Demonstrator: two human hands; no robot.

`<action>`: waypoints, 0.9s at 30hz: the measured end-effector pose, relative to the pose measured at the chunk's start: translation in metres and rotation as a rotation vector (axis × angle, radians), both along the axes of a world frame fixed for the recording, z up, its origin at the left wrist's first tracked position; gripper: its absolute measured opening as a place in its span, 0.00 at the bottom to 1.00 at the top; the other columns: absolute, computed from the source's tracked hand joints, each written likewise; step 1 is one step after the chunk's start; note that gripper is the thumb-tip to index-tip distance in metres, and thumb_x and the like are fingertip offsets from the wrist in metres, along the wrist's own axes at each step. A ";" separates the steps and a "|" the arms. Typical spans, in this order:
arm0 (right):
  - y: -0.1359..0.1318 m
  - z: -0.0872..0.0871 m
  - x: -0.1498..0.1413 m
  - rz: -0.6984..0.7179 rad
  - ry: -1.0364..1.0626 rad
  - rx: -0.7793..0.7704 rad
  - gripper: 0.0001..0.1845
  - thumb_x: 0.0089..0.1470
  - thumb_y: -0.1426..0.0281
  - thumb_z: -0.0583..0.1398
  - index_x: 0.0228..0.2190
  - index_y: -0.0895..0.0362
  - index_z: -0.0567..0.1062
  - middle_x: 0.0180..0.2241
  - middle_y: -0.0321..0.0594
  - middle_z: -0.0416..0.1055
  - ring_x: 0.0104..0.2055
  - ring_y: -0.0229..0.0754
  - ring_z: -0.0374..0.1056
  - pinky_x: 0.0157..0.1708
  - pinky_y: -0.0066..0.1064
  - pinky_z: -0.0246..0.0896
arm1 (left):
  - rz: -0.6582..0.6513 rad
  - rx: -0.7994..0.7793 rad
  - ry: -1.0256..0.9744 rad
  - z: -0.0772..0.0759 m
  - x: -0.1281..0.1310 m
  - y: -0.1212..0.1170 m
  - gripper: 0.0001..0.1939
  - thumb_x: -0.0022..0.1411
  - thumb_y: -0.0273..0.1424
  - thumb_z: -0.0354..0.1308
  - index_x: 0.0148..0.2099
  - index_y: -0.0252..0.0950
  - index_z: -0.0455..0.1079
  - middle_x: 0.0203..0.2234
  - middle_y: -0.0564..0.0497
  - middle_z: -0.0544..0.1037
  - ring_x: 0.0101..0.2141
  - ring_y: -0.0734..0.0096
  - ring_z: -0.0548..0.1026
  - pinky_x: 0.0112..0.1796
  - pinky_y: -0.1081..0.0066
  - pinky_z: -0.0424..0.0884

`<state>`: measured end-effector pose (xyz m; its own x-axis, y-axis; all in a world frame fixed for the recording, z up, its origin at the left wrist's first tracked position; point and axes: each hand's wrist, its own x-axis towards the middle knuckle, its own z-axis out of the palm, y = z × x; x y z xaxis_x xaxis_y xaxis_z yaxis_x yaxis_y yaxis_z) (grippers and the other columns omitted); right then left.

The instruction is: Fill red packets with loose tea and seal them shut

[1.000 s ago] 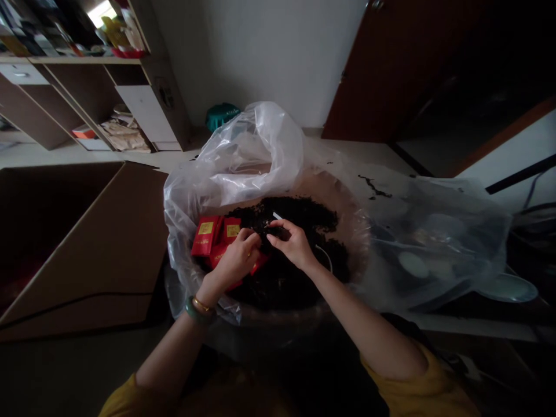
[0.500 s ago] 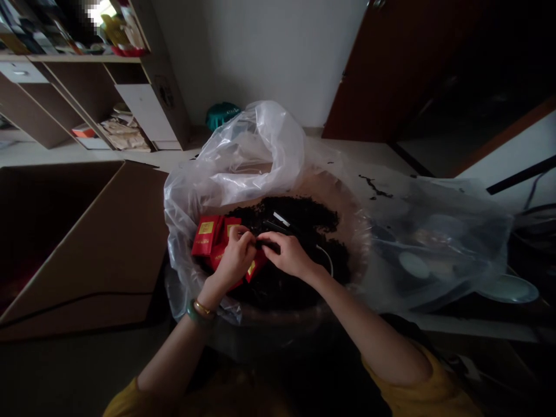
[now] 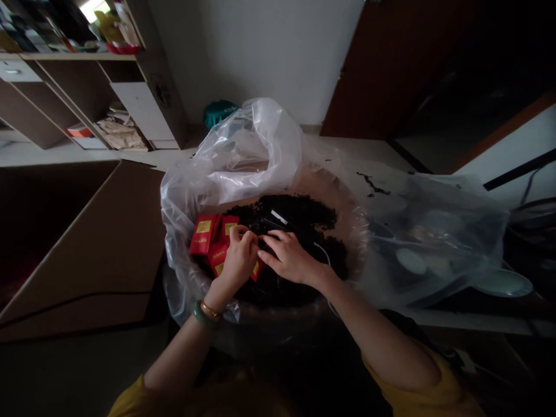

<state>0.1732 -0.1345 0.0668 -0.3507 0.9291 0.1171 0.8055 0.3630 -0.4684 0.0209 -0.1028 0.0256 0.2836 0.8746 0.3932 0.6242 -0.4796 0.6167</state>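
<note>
My left hand (image 3: pixel 238 255) is closed, its fingers curled together above a red packet (image 3: pixel 256 270) that shows below its right side. The packet seems to hang from these fingers; its top is hidden. Close to its fingertips is my right hand (image 3: pixel 289 255), with thumb and fingers apart and nothing visible between them. Dark loose leaves, like tea (image 3: pixel 299 208), lie beneath both hands in a wide round basket (image 3: pixel 354 217) lined with clear plastic (image 3: pixel 278 139). More red packets with yellow labels (image 3: pixel 203 234) are piled left of my left hand.
A dark object with a white strip (image 3: pixel 278 217) lies on the leaves, and a white cable (image 3: pixel 324 252) runs nearby. An open cardboard box (image 3: pixel 99 249) stands at left. Clear plastic sheeting (image 3: pixel 443 231) spreads on the right. Behind are shelves (image 3: pixel 82 58) and a brown door (image 3: pixel 391 69).
My right thumb and fingertips have parted from their closed pose at the left fingertips. My left hand and the red packet under it have shifted slightly right.
</note>
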 end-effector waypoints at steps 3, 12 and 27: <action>0.000 -0.001 0.000 0.013 0.002 -0.022 0.18 0.57 0.62 0.58 0.45 0.60 0.70 0.47 0.53 0.71 0.55 0.51 0.63 0.53 0.46 0.55 | -0.040 -0.014 0.015 0.000 -0.003 0.000 0.07 0.60 0.22 0.46 0.33 0.36 0.63 0.42 0.46 0.60 0.37 0.69 0.69 0.42 0.63 0.72; 0.006 -0.008 0.005 0.184 -0.024 -0.086 0.05 0.56 0.73 0.59 0.33 0.57 0.77 0.44 0.48 0.74 0.61 0.54 0.55 0.55 0.51 0.53 | -0.330 -0.065 0.494 0.024 -0.019 0.007 0.12 0.56 0.21 0.49 0.37 0.38 0.72 0.45 0.46 0.68 0.39 0.67 0.72 0.38 0.69 0.73; -0.005 -0.041 -0.015 0.148 -0.485 -0.056 0.25 0.41 0.70 0.69 0.45 0.57 0.76 0.63 0.48 0.52 0.55 0.60 0.57 0.47 0.47 0.62 | -0.278 -0.100 0.315 0.007 -0.026 0.003 0.15 0.48 0.16 0.46 0.29 0.35 0.72 0.38 0.46 0.70 0.35 0.70 0.72 0.40 0.69 0.73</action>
<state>0.1580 -0.1398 0.0254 -0.4804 0.8657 -0.1406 0.8771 0.4744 -0.0756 -0.0052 -0.0995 0.0326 0.6063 0.7776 0.1664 0.6452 -0.6034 0.4687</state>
